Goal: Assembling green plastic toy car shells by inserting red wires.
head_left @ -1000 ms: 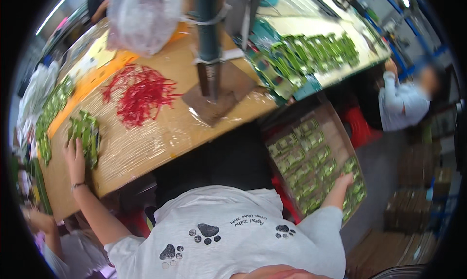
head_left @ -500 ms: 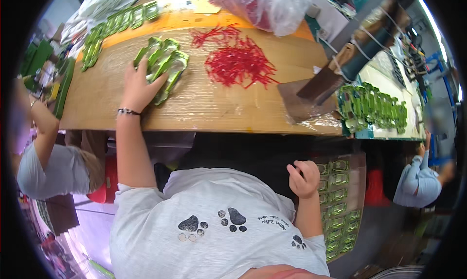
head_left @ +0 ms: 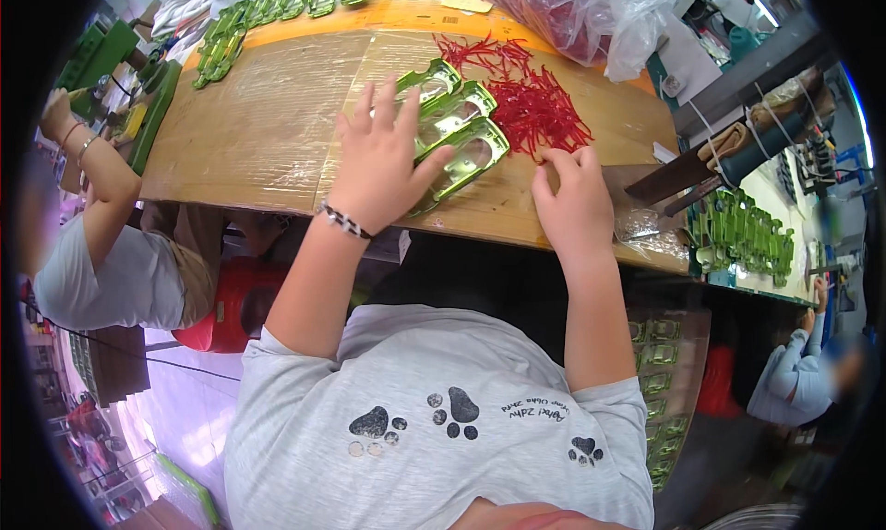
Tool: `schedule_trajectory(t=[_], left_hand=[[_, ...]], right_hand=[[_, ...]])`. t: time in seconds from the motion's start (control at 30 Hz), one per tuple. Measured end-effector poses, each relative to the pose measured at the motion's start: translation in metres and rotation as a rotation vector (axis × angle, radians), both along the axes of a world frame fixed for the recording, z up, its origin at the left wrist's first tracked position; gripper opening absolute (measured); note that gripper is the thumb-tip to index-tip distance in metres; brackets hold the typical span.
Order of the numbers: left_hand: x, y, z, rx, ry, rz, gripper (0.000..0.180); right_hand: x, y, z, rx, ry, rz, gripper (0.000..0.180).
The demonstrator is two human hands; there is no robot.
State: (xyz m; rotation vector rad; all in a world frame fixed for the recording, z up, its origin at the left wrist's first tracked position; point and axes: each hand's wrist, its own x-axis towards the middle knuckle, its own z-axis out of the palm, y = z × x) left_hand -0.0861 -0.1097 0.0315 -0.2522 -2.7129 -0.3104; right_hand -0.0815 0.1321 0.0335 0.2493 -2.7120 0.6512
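My left hand (head_left: 383, 165) lies over a small group of bright green plastic frames (head_left: 475, 156) on the table. Its fingers are spread, and the thumb rests against the nearest frame. The frames lie side by side, slanted, with oval openings. To their right is a loose pile of thin red plastic strips (head_left: 544, 110). My right hand (head_left: 574, 198) is at the near edge of this pile, its fingers curled and thumb and forefinger brought together. Whatever is in that pinch is too small to make out.
Rows of green frames stand at the far left (head_left: 221, 45) and on the right (head_left: 743, 230). A clear bag of red pieces (head_left: 554, 18) lies behind the pile. A dark metal post (head_left: 683, 174) rises at the right. Another person's arm (head_left: 106, 170) works at a green machine (head_left: 152, 114).
My right hand has come up from below the table edge to the red pile. The green frames and my left hand have shifted right, nearer the pile. The view has turned somewhat.
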Motion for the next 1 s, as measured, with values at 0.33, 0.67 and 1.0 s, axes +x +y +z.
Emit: schedule_trajectory(t=[0.33,0.67,1.0], left_hand=[[0.022,0.031,-0.003,0.044,0.125,-0.301,0.075],[0.047,0.037,0.002,0.605,0.166,-0.411,0.090],[0.058,0.056,-0.003,0.762,0.224,-0.836,0.074]], right_hand=[[0.011,0.011,-0.004,-0.181,0.014,0.053,0.015],[0.035,0.019,0.008,0.070,0.033,-0.011,0.015],[0.065,0.012,0.043,-0.455,-0.110,0.069,0.018]])
